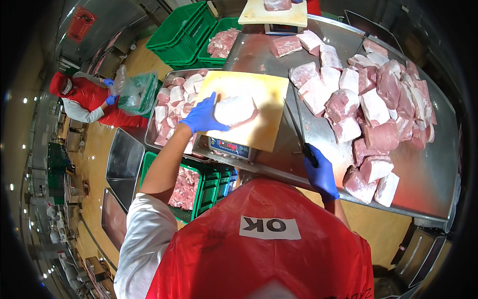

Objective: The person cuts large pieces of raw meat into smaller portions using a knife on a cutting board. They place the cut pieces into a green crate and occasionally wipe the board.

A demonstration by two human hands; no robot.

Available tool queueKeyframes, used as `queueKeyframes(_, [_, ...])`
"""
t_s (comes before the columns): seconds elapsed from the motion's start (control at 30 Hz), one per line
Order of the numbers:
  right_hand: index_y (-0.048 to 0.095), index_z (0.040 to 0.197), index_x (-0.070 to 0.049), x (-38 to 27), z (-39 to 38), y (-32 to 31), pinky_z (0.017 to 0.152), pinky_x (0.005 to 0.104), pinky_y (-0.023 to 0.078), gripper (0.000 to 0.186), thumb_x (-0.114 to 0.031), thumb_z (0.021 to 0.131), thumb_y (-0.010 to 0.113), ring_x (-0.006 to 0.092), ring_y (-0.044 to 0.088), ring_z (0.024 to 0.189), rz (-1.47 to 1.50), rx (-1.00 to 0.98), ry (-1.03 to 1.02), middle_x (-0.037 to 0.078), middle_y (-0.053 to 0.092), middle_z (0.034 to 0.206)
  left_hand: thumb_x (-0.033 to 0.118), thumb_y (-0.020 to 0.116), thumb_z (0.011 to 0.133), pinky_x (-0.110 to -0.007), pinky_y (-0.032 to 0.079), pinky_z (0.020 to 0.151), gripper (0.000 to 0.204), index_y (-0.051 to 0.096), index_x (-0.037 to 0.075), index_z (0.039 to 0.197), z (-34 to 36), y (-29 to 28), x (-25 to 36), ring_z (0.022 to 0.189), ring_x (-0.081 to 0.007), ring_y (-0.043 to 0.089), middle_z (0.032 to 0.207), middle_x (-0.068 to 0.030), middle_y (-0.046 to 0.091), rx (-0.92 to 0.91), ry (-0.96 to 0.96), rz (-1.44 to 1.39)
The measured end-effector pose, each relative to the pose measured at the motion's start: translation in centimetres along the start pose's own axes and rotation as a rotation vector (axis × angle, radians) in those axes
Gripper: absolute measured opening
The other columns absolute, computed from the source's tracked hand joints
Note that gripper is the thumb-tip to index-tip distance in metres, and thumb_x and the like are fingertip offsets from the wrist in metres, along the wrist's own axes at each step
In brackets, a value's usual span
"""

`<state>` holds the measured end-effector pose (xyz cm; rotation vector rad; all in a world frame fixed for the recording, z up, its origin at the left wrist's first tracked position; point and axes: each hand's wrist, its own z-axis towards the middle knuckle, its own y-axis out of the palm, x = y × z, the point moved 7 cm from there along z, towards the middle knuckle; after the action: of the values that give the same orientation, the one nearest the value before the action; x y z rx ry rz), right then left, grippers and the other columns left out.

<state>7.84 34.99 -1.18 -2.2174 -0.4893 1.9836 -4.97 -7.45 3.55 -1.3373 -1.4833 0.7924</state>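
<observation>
My left hand (203, 117), in a blue glove, has its thumb and fingers spread against the left edge of a pale, fat-covered slab of meat (236, 110). The slab lies on a yellowish cutting board (271, 89) that rests over a digital scale (230, 148). My right hand (321, 172), also blue-gloved, is closed round the dark handle of a knife (295, 124). Its long blade points away from me, just right of the board and over the steel table (271, 162).
Many meat blocks (376, 107) are piled on the table's right side. A metal tray of meat pieces (167, 107) sits left of the board. Green crates (177, 32) stand beyond and below it. Another board (251, 14) is at the far end. A co-worker (92, 99) handles a plastic bag.
</observation>
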Motion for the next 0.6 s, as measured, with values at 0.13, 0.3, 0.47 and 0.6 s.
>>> queueKeyframes(0.13, [0.057,0.153,-0.002,-0.1,1.1,0.6,0.101,0.0321,0.054,0.051,-0.004,0.102,0.063,0.0177,0.07,0.116,0.001,-0.035,-0.041,0.016,0.075,0.131,0.071,0.089,0.068,-0.045,0.029,0.131,0.145,0.02,-0.011,0.166,-1.9,-1.0,-4.7,0.16,-0.0427,0.031,0.17,-0.0344,0.03,-0.04,-0.097,-0.141])
queueKeyframes(0.3, [0.054,0.156,-0.006,-3.9,2.4,2.3,0.097,0.0341,0.056,0.052,-0.007,0.104,0.06,0.0215,0.074,0.111,-0.111,-0.169,-0.068,0.018,0.076,0.126,0.049,0.075,0.095,-0.043,0.036,0.127,0.09,0.041,-0.001,0.162,-2.6,-0.8,-7.3,0.154,-0.037,0.044,0.166,-0.025,0.044,0.131,-0.06,-0.25])
queueKeyframes(0.47, [0.049,0.159,-0.001,-5.0,3.4,3.6,0.106,0.0342,0.053,0.052,-0.003,0.107,0.057,0.023,0.069,0.128,-0.051,-0.213,-0.118,0.022,0.072,0.138,0.023,0.063,0.103,-0.046,0.048,0.114,0.052,0.056,0.008,0.153,-3.2,0.2,-8.5,0.135,-0.042,0.061,0.149,-0.0235,0.06,0.218,-0.113,-0.204])
queueKeyframes(0.6, [0.048,0.161,-0.004,-5.2,3.2,3.7,0.107,0.035,0.053,0.056,-0.002,0.105,0.058,0.0254,0.069,0.128,-0.064,-0.241,-0.08,0.022,0.071,0.139,0.02,0.066,0.101,-0.042,0.054,0.106,0.044,0.064,0.006,0.143,-4.1,1.8,-10.7,0.121,-0.0353,0.069,0.133,-0.0212,0.071,0.288,-0.123,-0.281])
